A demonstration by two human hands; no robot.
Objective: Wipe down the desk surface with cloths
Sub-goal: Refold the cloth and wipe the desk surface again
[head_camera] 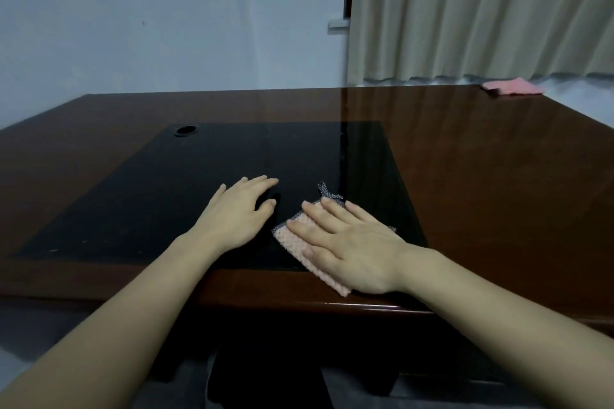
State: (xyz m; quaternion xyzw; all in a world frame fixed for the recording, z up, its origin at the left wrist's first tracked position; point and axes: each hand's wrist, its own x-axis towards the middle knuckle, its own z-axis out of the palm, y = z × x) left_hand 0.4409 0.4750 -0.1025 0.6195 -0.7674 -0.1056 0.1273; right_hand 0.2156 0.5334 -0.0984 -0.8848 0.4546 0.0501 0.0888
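Head view: right hand (349, 249) flat, fingers straight, pressing pink cloth (295, 239) onto desk (481, 176) at near edge of black inlay (199, 183). Left hand (239, 212) resting bare on inlay, fingers loosely spread, holding nothing. Second pink cloth (513, 87) idle at far right corner. Judged early to midway: only near patch under cloth, wide brown surround and far side seemingly left.

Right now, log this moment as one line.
right hand flat on cloth | left hand on desk | spare cloth far corner
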